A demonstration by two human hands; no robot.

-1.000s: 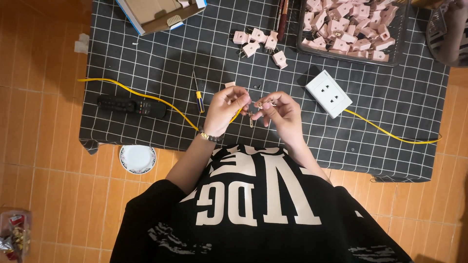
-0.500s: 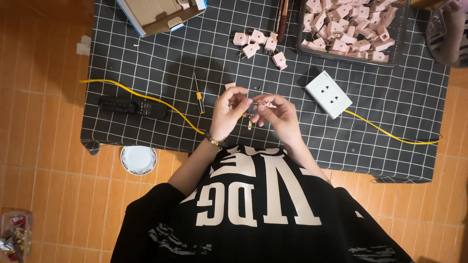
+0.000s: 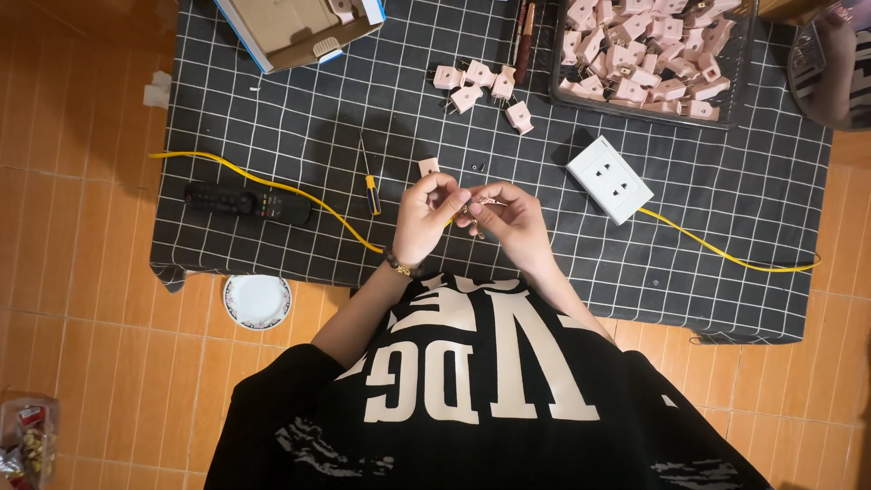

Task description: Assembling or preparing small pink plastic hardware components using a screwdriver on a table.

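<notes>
I am observing both hands meeting over the middle of the black grid mat [image 3: 272,109]. The left hand [image 3: 426,216] is pinching narrow, fingertips closing on a small metal part [image 3: 478,207]; the right hand [image 3: 510,218] is pinching the same part from the 3 o'clock side, seemingly to steady it while fitting. The part's exact shape is too small to tell. A yellow cable [image 3: 272,186] is running under the hands, reaching a white socket block [image 3: 610,179] at 2 o'clock. A yellow-handled screwdriver [image 3: 370,181] is lying at 10 o'clock, a single pink plug piece [image 3: 428,166] at 11, both within easy reach. Further out, loose pink plugs [image 3: 481,83] at 12 and a tray [image 3: 564,91] of them at 1.
</notes>
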